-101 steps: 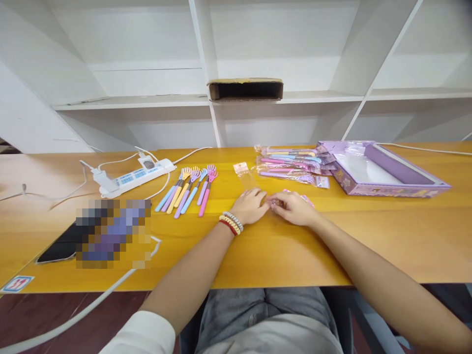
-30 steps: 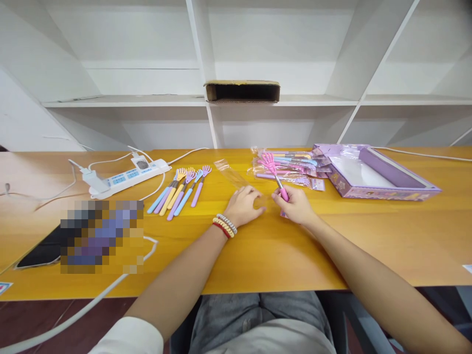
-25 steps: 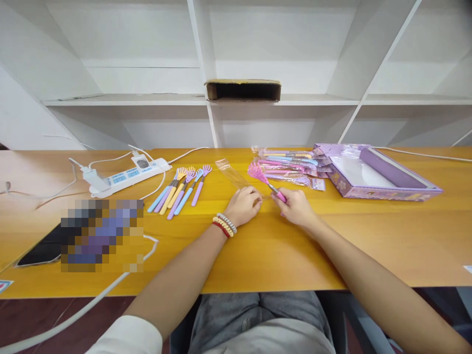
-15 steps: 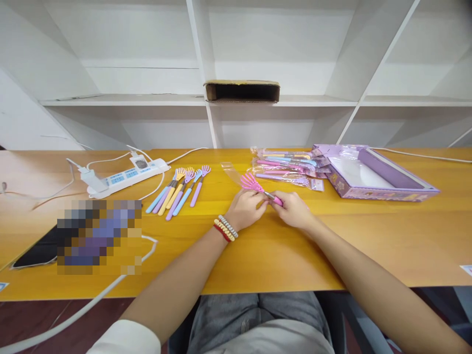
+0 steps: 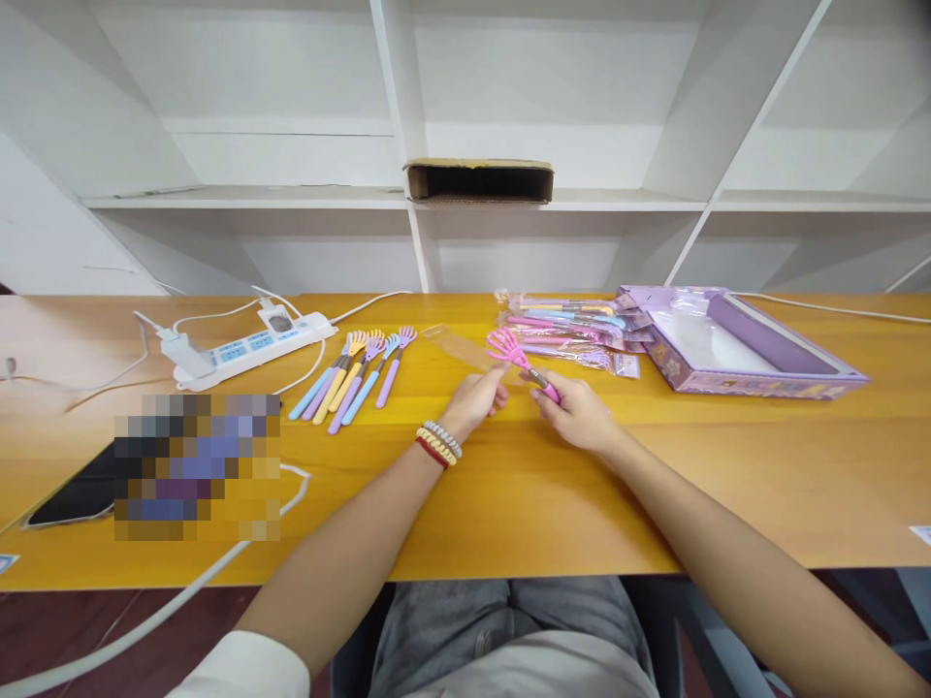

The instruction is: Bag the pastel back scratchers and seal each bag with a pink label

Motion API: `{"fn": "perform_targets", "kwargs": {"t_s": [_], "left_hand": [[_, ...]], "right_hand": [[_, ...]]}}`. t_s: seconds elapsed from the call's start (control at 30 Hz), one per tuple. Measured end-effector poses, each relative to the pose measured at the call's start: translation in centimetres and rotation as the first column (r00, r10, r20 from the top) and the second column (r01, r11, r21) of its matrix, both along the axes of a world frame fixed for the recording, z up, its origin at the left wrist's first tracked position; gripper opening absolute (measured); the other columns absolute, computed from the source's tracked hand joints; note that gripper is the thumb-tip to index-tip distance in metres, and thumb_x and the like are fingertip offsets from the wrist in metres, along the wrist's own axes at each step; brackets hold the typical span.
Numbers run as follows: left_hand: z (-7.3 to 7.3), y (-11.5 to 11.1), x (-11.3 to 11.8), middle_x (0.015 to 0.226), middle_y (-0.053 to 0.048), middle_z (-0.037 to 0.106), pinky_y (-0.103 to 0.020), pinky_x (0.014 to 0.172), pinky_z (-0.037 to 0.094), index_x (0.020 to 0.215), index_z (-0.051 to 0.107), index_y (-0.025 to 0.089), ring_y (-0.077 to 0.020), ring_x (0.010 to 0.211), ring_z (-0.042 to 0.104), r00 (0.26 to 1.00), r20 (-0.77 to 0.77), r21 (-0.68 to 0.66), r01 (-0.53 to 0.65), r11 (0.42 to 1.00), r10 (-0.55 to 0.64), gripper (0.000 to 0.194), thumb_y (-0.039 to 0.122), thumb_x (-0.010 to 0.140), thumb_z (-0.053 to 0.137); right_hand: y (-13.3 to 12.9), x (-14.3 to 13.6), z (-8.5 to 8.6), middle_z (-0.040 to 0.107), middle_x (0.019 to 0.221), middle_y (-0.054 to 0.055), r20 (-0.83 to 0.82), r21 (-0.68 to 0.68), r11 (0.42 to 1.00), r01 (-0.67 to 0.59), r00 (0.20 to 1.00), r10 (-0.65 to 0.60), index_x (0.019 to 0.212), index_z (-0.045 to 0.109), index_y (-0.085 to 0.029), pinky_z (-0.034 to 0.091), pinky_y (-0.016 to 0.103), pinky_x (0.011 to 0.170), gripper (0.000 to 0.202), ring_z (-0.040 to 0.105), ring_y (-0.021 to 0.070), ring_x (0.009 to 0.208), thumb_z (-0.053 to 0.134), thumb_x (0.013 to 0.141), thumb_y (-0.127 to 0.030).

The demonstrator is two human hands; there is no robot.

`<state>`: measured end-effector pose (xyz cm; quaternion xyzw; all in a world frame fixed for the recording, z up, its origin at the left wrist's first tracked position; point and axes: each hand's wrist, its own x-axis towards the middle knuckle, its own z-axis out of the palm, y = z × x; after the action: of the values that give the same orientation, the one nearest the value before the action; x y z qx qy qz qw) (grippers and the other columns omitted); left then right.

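Observation:
A pink claw-headed scratcher is held by its handle in my right hand, its head pointing up and left. My left hand, with bracelets at the wrist, is closed on a clear plastic sleeve that stretches up and left from it. Several loose scratchers in blue, purple and yellow lie side by side to the left. Beyond my right hand is a pile of scratchers in clear bags.
A purple box sits open at the right. To the left are a white power strip with cables, a black phone and a blurred patch. A cardboard box rests on the white shelf behind.
My left hand has moved slightly left, away from my right hand. The scratcher's head has shifted a little right and up, and the sleeve's far end has moved left.

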<state>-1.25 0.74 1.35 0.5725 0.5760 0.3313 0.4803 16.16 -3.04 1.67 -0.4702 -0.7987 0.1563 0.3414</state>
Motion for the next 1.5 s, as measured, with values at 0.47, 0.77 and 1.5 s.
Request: {"fn": "perform_targets", "kwargs": {"t_s": [0.47, 0.77, 1.5], "left_hand": [[-1.3, 1.8, -0.9, 0.076, -0.004, 0.064, -0.019, 0.050, 0.043, 0.080, 0.058, 0.014, -0.0094, 0.058, 0.057, 0.854, 0.506, 0.064, -0.179, 0.982, 0.123, 0.020, 0.016, 0.061, 0.063], [-1.6, 3.2, -2.3, 0.072, -0.003, 0.061, -0.016, 0.046, 0.040, 0.073, 0.057, 0.013, -0.0091, 0.061, 0.055, 0.831, 0.510, 0.135, -0.331, 0.934, 0.221, 0.016, 0.028, 0.068, 0.060], [-1.1, 1.9, -1.2, 0.082, -0.011, 0.067, -0.019, 0.041, 0.043, 0.082, 0.061, 0.011, -0.0135, 0.057, 0.063, 0.848, 0.513, 0.043, -0.179, 0.983, 0.132, 0.038, 0.048, 0.076, 0.054]], "right_hand": [[0.5, 0.5, -0.3, 0.055, 0.063, -0.002, 0.056, -0.039, 0.999, 0.026, 0.998, -0.024, 0.099, 0.060, -0.019, 0.034, 0.021, 0.055, 0.028, 0.046, 0.0102, 0.054, 0.048, 0.082, -0.038], [0.6, 0.8, -0.4, 0.057, 0.061, -0.001, 0.177, -0.063, 0.996, 0.070, 0.983, -0.058, 0.090, 0.060, -0.020, 0.032, 0.022, 0.056, 0.023, 0.049, 0.0116, 0.057, 0.044, 0.083, -0.036], [0.6, 0.5, -0.6, 0.064, 0.071, 0.002, 0.249, -0.073, 0.972, 0.222, 0.948, -0.198, 0.098, 0.059, -0.023, 0.036, 0.023, 0.058, 0.025, 0.056, 0.0143, 0.061, 0.041, 0.086, -0.036]]}}
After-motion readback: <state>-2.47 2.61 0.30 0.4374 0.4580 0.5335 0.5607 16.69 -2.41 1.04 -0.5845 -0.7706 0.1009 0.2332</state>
